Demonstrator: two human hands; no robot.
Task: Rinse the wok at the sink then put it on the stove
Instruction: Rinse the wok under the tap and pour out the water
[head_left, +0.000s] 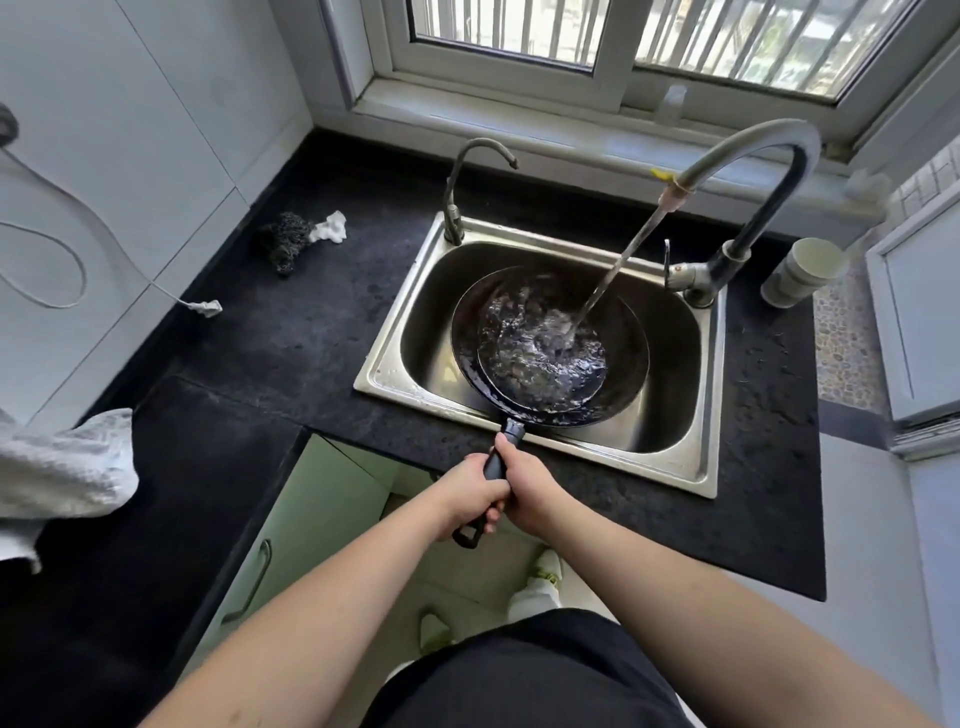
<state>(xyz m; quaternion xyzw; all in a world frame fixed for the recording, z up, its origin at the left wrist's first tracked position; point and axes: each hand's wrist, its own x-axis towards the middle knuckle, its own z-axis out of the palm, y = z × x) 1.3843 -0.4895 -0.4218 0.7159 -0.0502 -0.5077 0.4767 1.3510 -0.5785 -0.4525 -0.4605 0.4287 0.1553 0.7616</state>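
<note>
A black wok (628, 332) sits low in the steel sink (410, 364), its bowl holding churning water. A stream runs into it from the tall curved tap (779, 171) at the sink's back right. The wok's black handle (496, 460) reaches over the sink's front rim toward me. My left hand (470, 491) grips the handle from the left, and my right hand (527, 480) grips it from the right, the two hands side by side. The stove is not in view.
A smaller tap (467, 176) stands at the sink's back left. A steel scourer and white rag (301, 236) lie on the black counter to the left, a grey cloth (62, 467) at the far left. A white cup (802, 273) stands right of the tap.
</note>
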